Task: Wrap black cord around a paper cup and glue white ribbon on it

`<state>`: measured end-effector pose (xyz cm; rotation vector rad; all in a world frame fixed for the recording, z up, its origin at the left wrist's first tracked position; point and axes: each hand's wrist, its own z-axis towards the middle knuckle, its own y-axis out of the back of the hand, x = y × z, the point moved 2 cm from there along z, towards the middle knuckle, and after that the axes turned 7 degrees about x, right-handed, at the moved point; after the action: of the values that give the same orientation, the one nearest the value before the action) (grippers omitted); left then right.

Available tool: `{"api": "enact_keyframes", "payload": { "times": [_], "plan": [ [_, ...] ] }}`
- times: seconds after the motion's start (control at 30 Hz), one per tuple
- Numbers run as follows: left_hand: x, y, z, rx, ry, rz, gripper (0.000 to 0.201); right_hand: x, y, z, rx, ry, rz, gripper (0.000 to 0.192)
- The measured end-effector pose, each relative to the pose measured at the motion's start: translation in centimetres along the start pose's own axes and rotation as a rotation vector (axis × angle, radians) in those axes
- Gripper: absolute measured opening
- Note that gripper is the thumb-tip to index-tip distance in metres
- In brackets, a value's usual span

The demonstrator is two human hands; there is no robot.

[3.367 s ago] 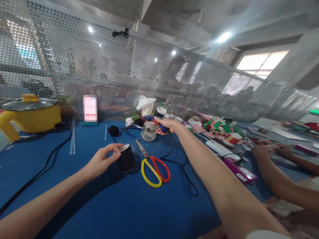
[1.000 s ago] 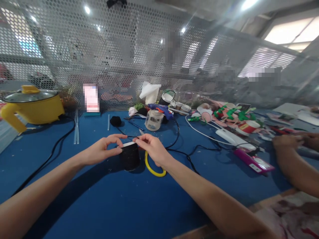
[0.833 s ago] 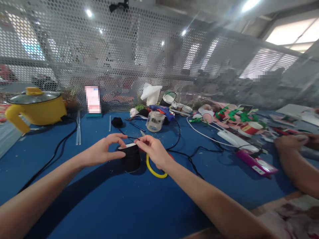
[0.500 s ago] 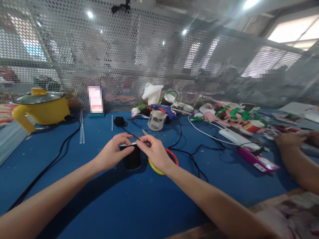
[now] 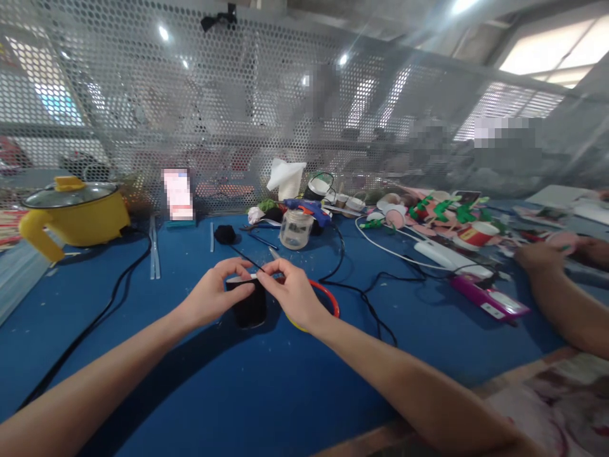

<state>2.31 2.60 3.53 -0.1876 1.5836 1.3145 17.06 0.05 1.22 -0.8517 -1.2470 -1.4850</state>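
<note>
Head view: a black thread spool [image 5: 248, 303] is seen upright near the middle of the blue bench [image 5: 200, 381], its axis vertical. It is clasped at its left side by the left hand [image 5: 214, 298], fingers closed on it. A thread end at the spool's top rim is pinched by the right hand [image 5: 295, 295], directly right of it. Scissors [image 5: 316, 298] lie just behind that hand.
</note>
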Motion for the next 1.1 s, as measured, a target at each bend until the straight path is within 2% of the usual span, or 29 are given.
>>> {"api": "enact_keyframes", "payload": {
  "times": [0.23,0.6,1.1],
  "plan": [
    [-0.1,-0.1,-0.1,-0.019,-0.004,-0.034,0.017,0.2,-0.2,-0.4,0.014,0.076,-0.031,0.012],
    [0.5,0.1,-0.2,0.029,0.055,-0.235,0.015,-0.3,0.1,-0.2,0.012,0.005,0.133,0.008],
    [1.8,-0.2,0.1,0.059,0.116,-0.599,0.014,-0.4,0.8,0.1,-0.032,-0.033,0.151,0.015]
  ]
}}
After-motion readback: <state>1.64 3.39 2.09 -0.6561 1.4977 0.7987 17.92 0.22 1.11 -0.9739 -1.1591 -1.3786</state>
